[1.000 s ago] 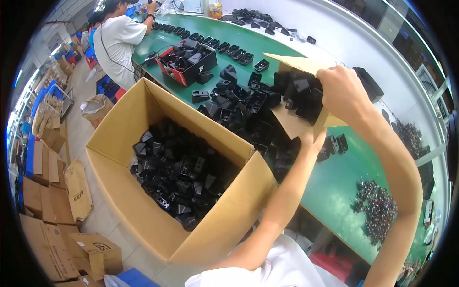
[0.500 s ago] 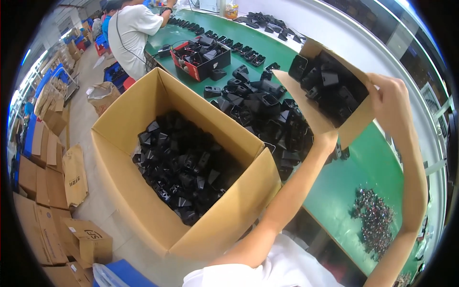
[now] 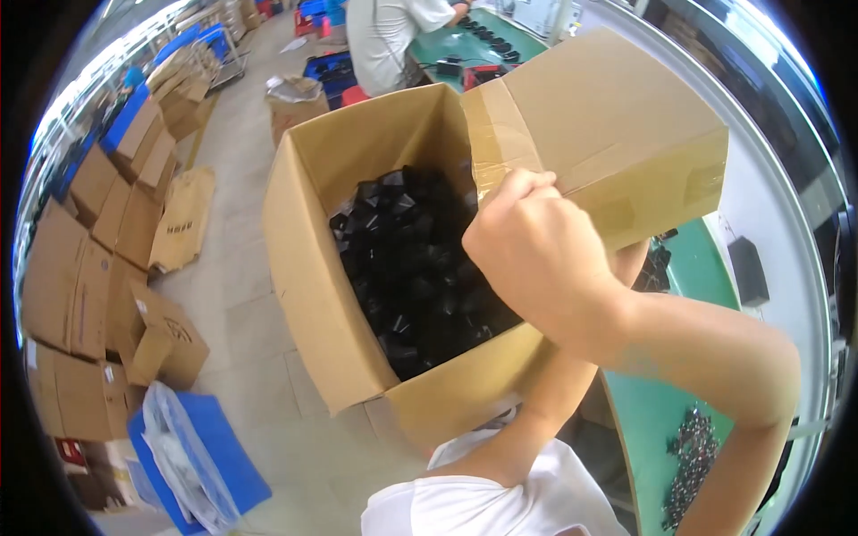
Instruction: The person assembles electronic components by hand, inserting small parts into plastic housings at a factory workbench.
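A large open cardboard carton [image 3: 308, 277] holds a heap of black plastic parts [image 3: 411, 268]. Over its right side a smaller cardboard box [image 3: 626, 116] is tipped with its bottom turned up; its opening and anything inside are hidden. My right hand [image 3: 536, 250] is closed on the taped edge of this smaller box, knuckles up. Crossing beneath the right wrist, my left hand [image 3: 631, 259] is against the underside of the same box, mostly covered, its fingers out of sight.
A green worktable [image 3: 648, 420] runs along the right, bearing a pile of small screws [image 3: 693, 464]. A co-worker in a light shirt [image 3: 380, 45] stands at its far end. Flattened and stacked cartons [image 3: 71, 277] line the left; a blue bin [image 3: 210, 456] sits at lower left.
The smaller box has moved left from above the worktable to the large carton and been turned over. My right hand has swung left across my left arm. The view has shifted.
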The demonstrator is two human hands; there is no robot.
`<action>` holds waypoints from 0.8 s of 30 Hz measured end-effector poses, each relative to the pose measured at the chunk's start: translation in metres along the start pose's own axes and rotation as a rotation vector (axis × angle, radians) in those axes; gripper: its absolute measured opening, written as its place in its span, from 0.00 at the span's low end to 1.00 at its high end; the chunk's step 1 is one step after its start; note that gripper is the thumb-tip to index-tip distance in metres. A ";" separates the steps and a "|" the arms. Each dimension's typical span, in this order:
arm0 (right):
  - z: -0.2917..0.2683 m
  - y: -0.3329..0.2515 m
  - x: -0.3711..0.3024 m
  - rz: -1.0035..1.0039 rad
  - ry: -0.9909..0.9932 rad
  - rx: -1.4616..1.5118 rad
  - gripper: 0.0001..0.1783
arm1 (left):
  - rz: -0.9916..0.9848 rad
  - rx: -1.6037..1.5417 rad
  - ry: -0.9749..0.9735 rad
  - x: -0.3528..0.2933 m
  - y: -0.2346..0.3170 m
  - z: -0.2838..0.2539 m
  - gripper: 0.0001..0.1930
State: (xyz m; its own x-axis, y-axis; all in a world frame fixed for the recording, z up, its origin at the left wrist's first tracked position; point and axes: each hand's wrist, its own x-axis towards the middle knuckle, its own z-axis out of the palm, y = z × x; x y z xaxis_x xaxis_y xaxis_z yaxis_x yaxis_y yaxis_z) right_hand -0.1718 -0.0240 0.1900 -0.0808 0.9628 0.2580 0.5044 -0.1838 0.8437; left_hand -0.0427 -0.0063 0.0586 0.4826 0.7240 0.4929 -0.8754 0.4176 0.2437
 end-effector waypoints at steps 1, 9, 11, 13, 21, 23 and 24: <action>0.002 -0.011 0.007 -0.025 -0.038 0.006 0.15 | 0.024 0.033 0.024 0.001 0.009 -0.008 0.23; 0.009 0.004 -0.004 0.054 0.064 0.140 0.16 | 0.083 0.221 0.102 -0.012 0.019 -0.036 0.24; 0.009 0.020 -0.019 0.066 0.096 0.113 0.13 | 0.072 0.271 0.106 -0.017 0.011 -0.037 0.24; 0.010 0.037 -0.035 0.145 0.096 0.223 0.12 | 0.051 0.316 0.103 -0.022 -0.002 -0.037 0.24; 0.062 0.141 -0.143 0.480 0.302 0.574 0.11 | -0.079 0.433 -0.023 -0.033 -0.078 -0.004 0.24; 0.059 0.170 -0.197 0.959 0.111 0.827 0.12 | -0.139 0.398 -0.101 -0.043 -0.117 0.042 0.24; 0.055 0.182 -0.229 1.106 0.030 0.930 0.12 | -0.411 -0.320 -0.057 -0.049 -0.121 0.073 0.28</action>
State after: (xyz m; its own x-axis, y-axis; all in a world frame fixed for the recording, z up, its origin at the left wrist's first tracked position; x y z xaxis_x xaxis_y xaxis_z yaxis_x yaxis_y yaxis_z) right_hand -0.0144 -0.2666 0.2586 0.7024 0.4085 0.5829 0.6842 -0.6135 -0.3944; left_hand 0.0375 -0.1322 0.0655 0.7743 0.4379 0.4568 -0.5570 0.8142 0.1637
